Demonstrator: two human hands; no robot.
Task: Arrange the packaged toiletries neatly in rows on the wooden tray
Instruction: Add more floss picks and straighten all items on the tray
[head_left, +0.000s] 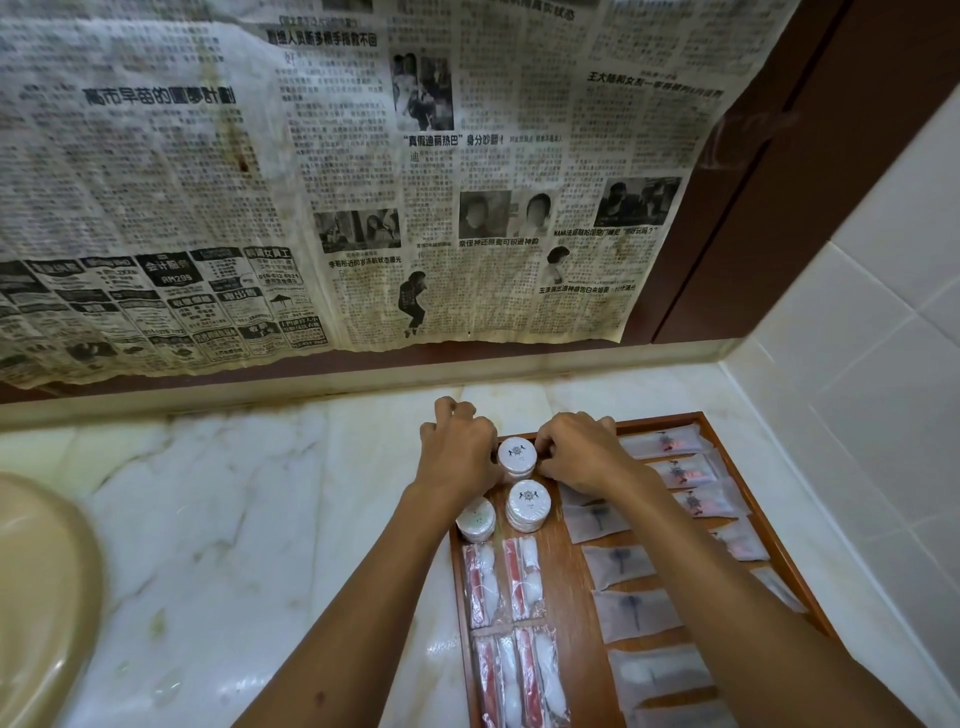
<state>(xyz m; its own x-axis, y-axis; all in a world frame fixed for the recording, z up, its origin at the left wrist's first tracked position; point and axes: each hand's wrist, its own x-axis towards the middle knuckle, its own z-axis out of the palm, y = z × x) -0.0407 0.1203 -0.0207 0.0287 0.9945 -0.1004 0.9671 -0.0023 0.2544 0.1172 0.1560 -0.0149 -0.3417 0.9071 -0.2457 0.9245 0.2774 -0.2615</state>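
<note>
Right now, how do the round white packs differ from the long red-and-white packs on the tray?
The round white packs are discs standing in short stacks at the far left of the wooden tray; the red-and-white packs are long clear sachets lying flat nearer the person. Both hands, left and right, touch the farthest round stack; no hand touches the sachets. Both kinds sit in the tray's left columns.

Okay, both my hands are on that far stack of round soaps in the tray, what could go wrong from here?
1. The far stack, pinched between the left hand and right hand, could topple or slide apart if the grip is uneven.
2. The right forearm passes low over the flat sachets; pulling back might drag them out of line.
3. The round stack at the tray's left rim sits close to the left wrist and could get nudged.
</note>
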